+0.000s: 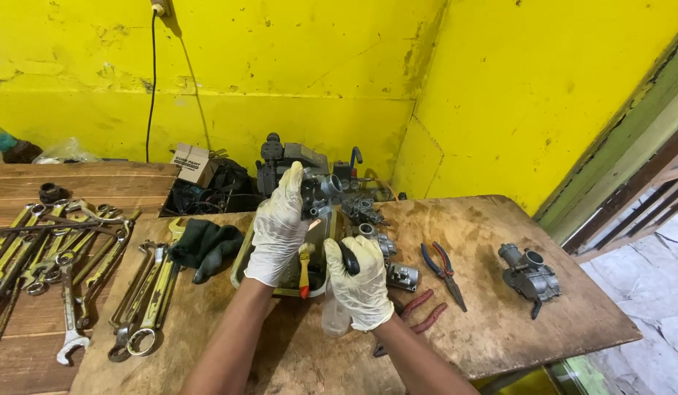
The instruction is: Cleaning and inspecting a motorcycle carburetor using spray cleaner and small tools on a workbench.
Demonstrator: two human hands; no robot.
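Observation:
My left hand (279, 227), in a pale rubber glove, holds a grey metal carburettor (321, 192) up over a shallow tray (240, 267). My right hand (361, 281), gloved the same way, grips the black handle of a tool (349, 258) just below the carburettor. A small brush with a yellow and red handle (304, 269) lies in the tray between the hands. A clear plastic bottle (334, 318) stands under my right wrist, partly hidden.
Another carburettor (529, 276) sits at the table's right. Blue-handled pliers (443, 267) and red-handled pliers (419, 311) lie right of my hands. Several wrenches (145, 296) and a dark rag (205, 245) lie to the left. Engine parts (372, 219) crowd the back.

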